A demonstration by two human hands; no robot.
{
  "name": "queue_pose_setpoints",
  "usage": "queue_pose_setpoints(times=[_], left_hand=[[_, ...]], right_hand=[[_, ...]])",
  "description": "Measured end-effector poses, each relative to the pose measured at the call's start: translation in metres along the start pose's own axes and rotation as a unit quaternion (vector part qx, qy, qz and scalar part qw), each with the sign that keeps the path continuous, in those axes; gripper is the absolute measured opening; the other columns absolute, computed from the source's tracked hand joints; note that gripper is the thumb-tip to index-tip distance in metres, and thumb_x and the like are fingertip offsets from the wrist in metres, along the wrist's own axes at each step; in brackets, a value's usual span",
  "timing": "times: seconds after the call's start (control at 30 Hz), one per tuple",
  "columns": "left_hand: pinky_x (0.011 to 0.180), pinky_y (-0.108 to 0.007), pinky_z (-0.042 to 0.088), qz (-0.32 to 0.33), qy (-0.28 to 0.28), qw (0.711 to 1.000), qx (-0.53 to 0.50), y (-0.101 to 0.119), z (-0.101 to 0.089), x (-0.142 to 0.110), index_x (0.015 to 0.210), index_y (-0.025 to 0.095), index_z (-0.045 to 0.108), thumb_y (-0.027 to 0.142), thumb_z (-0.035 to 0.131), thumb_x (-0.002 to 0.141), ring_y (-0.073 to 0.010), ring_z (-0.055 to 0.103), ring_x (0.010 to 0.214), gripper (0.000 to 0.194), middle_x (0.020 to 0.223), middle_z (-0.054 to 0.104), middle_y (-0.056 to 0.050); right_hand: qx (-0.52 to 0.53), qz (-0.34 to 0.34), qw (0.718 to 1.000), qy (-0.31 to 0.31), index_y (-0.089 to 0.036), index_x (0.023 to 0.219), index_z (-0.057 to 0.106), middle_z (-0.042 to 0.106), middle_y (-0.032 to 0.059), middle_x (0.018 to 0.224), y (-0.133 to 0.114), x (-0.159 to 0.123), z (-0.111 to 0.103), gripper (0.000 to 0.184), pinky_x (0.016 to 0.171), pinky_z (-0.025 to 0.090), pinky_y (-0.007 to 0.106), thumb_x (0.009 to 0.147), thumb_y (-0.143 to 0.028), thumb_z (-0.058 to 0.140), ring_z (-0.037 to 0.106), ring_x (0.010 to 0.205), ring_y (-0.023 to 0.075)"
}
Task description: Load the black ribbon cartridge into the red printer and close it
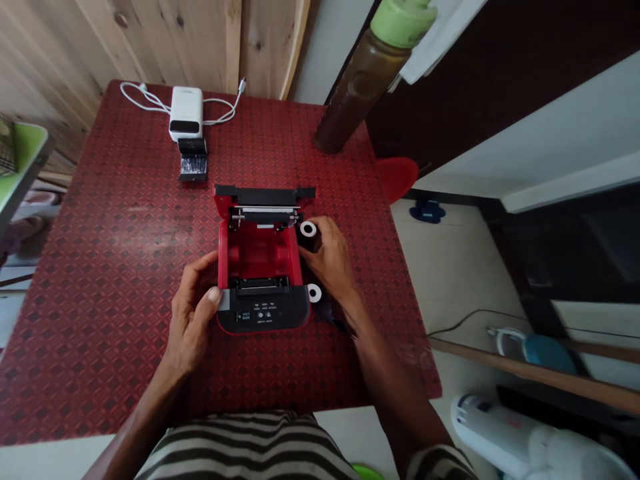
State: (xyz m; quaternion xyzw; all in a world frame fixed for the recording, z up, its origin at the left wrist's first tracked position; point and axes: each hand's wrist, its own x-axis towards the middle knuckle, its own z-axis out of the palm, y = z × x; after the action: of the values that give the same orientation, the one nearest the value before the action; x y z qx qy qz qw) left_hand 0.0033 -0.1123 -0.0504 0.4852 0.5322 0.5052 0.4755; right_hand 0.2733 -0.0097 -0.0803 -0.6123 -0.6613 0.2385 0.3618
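A red and black printer (263, 267) sits in the middle of the red patterned table (115, 267) with its lid (265, 195) swung up and its red bay empty. My left hand (193, 313) grips the printer's front left corner, thumb on the black panel. My right hand (327, 257) rests against the printer's right side, fingers curled on a dark roll with a white core (308, 231). A second dark roll with a white core (315, 293) lies just below that hand, next to the printer's front right corner.
A white power bank (186, 112) with a white cable (145, 99) and a small black device (193, 160) lie at the table's far side. A tall brown bottle with a green cap (365, 80) stands at the far right corner. Floor clutter lies right of the table.
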Motion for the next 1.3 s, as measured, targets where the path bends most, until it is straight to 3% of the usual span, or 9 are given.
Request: queue_pose_setpoints(times=[0.13,0.27,0.43,0.5,0.6,0.77,0.97,1.2,1.3], left_hand=[[0.108,-0.048,0.059,-0.007,-0.005,1.0,0.006,0.001,-0.001,0.001,0.155,0.025,0.068,0.057,0.067,0.109,-0.0334,0.074,0.131,0.057,0.15,0.076,-0.011],[0.1,-0.045,0.061,-0.005,-0.012,1.0,-0.002,0.002,-0.001,0.001,0.154,0.025,0.068,0.056,0.067,0.109,-0.0313,0.078,0.121,0.055,0.148,0.078,-0.011],[0.098,-0.045,0.061,-0.003,-0.007,1.0,-0.001,0.0,0.0,0.0,0.155,0.023,0.067,0.055,0.067,0.11,-0.0291,0.078,0.116,0.055,0.147,0.078,-0.012],[0.099,-0.046,0.062,0.001,-0.006,1.0,0.003,0.001,0.0,0.0,0.154,0.022,0.067,0.056,0.067,0.11,-0.0304,0.077,0.12,0.055,0.146,0.078,-0.012],[0.097,-0.045,0.062,0.006,-0.006,1.0,0.009,0.002,0.0,0.0,0.153,0.022,0.068,0.057,0.067,0.11,-0.0313,0.076,0.123,0.056,0.143,0.079,-0.012],[0.096,-0.046,0.062,-0.003,-0.011,1.0,0.009,0.002,-0.001,0.0,0.152,0.023,0.068,0.058,0.067,0.11,-0.0299,0.075,0.118,0.055,0.142,0.077,-0.012],[0.105,-0.049,0.06,-0.001,-0.012,1.0,-0.021,0.0,-0.001,0.0,0.152,0.026,0.068,0.057,0.068,0.11,-0.0295,0.075,0.121,0.053,0.141,0.076,-0.01],[0.106,-0.047,0.061,-0.004,-0.017,1.0,-0.022,0.0,-0.001,0.0,0.154,0.026,0.067,0.056,0.068,0.111,-0.0283,0.074,0.124,0.052,0.143,0.074,-0.01],[0.105,-0.047,0.061,-0.005,-0.015,1.0,-0.022,0.0,-0.001,0.0,0.154,0.026,0.067,0.057,0.068,0.111,-0.0278,0.074,0.122,0.053,0.142,0.075,-0.01]], right_hand=[[0.0,-0.001,1.0,0.03,-0.026,0.103,0.067,0.074,0.0057,0.105,-0.002,-0.001,0.0,0.019,0.094,0.058,0.046,0.092,-0.037,0.076,0.069,0.101,0.0265],[0.006,0.013,0.999,0.049,-0.026,0.117,0.069,0.077,0.0052,0.11,-0.019,-0.021,-0.039,0.024,0.091,0.059,0.044,0.095,-0.033,0.073,0.072,0.1,0.0247],[0.07,0.057,0.996,-0.009,-0.029,0.129,0.065,0.081,0.0055,0.124,-0.067,-0.052,-0.096,0.041,0.104,0.062,0.047,0.093,-0.032,0.085,0.079,0.117,0.0266],[0.085,0.037,0.993,-0.067,-0.031,0.129,0.065,0.083,0.0035,0.119,-0.087,-0.056,-0.105,0.039,0.097,0.064,0.043,0.095,-0.031,0.086,0.081,0.109,0.0247],[0.026,-0.064,0.988,-0.14,-0.03,0.123,0.072,0.083,-0.0002,0.109,-0.109,-0.051,-0.095,0.029,0.085,0.064,0.036,0.098,-0.023,0.083,0.079,0.094,0.0202],[-0.098,-0.192,0.969,-0.12,-0.019,0.121,0.076,0.082,0.0101,0.119,-0.125,-0.033,-0.048,0.025,0.101,0.064,0.046,0.099,-0.007,0.074,0.078,0.113,0.0278],[-0.297,-0.166,0.923,-0.178,-0.017,0.113,0.082,0.086,0.0147,0.117,-0.136,-0.022,-0.013,0.027,0.095,0.062,0.049,0.1,0.001,0.066,0.078,0.109,0.0334],[-0.358,-0.128,0.884,-0.271,-0.015,0.115,0.084,0.088,0.0149,0.122,-0.147,0.003,0.001,0.03,0.109,0.055,0.048,0.108,-0.001,0.058,0.078,0.124,0.0333],[-0.375,-0.107,0.867,-0.309,-0.016,0.113,0.084,0.088,0.0155,0.118,-0.153,0.012,0.004,0.037,0.102,0.054,0.044,0.108,0.001,0.052,0.08,0.118,0.0313]])
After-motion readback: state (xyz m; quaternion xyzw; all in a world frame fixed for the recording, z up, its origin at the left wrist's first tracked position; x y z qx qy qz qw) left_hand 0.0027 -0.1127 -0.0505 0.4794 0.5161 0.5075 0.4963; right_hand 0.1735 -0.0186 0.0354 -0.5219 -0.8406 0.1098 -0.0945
